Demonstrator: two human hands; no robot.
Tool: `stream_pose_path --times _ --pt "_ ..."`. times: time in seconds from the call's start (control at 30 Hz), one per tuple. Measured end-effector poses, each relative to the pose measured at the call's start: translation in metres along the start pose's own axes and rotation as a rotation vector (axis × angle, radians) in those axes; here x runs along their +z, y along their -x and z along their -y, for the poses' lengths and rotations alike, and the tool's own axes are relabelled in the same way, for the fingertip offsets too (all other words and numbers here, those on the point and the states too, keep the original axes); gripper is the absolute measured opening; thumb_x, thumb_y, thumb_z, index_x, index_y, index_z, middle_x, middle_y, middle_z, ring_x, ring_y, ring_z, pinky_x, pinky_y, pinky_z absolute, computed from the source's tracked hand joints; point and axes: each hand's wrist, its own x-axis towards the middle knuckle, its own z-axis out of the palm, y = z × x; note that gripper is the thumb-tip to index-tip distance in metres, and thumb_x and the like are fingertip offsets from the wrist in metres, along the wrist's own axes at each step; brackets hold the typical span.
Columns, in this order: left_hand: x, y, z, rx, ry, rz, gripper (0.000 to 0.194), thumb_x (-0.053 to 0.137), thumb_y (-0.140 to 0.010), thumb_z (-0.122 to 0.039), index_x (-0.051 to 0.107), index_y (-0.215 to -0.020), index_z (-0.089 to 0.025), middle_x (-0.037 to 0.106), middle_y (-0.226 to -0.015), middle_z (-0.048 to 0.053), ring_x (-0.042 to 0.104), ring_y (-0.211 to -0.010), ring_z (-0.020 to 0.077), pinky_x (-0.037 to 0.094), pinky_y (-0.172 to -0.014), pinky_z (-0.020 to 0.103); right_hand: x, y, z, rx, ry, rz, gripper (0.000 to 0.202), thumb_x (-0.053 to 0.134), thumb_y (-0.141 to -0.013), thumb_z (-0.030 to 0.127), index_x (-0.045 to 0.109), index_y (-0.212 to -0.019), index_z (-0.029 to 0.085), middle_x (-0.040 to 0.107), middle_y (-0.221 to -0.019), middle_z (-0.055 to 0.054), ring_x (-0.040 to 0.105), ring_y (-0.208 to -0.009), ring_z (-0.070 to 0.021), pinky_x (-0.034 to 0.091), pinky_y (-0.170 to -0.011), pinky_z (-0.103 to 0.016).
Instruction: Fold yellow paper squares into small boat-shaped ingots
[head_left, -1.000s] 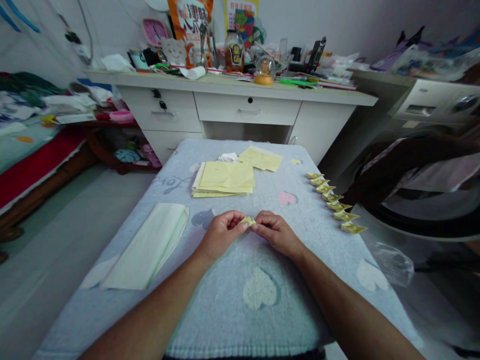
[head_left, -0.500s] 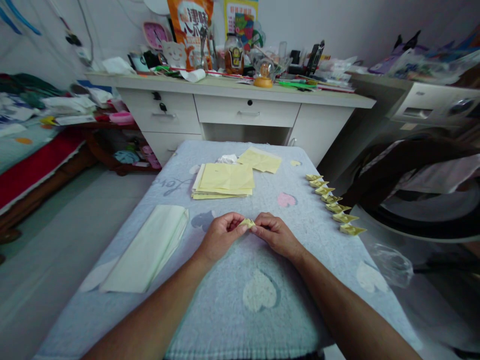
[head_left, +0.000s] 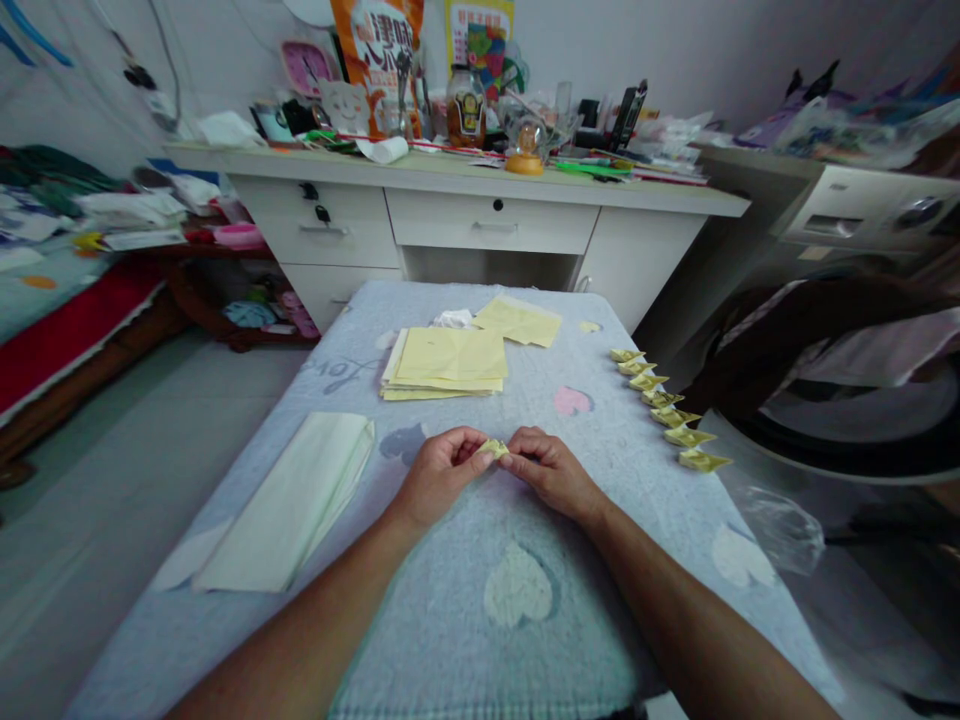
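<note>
A small folded piece of yellow paper [head_left: 494,448] is pinched between both hands above the middle of the table. My left hand [head_left: 448,470] grips its left side with thumb and fingers. From the right, my right hand [head_left: 553,467] holds the other end, thumb toward me. The fingers partly cover the paper, so its full shape is hidden. Beyond the hands lies a stack of yellow paper sheets [head_left: 450,358], with loose yellow sheets [head_left: 519,320] behind it. Several folded yellow paper boats [head_left: 690,437] stand in a row along the table's right edge.
A folded pale green-white sheet [head_left: 289,510] lies on the left of the cloth-covered table [head_left: 600,620]. White crumpled tissue [head_left: 453,319] sits behind the stack. Past the table stands a cluttered white desk [head_left: 495,180]; a washing machine [head_left: 847,230] is at the right.
Both hands keep their pinch on the folded paper, with hardly any finger movement. The view has shifted very slightly; the other papers and the row of boats stay where they were.
</note>
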Motion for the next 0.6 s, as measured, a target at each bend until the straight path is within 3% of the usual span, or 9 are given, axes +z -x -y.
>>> stream_pose_path --times 0.6 --pt "0.0 -0.0004 0.0005 0.001 -0.015 -0.017 0.026 0.068 -0.076 -0.038 0.065 -0.083 -0.013 0.058 -0.07 -0.001 0.05 -0.064 0.0101 0.039 -0.06 0.021 0.0002 -0.0005 -0.0004 0.008 -0.001 0.001 0.033 0.057 -0.087 0.049 0.068 -0.075 0.02 0.058 -0.072 0.0 0.053 -0.076 -0.014 0.039 -0.078 -0.029"
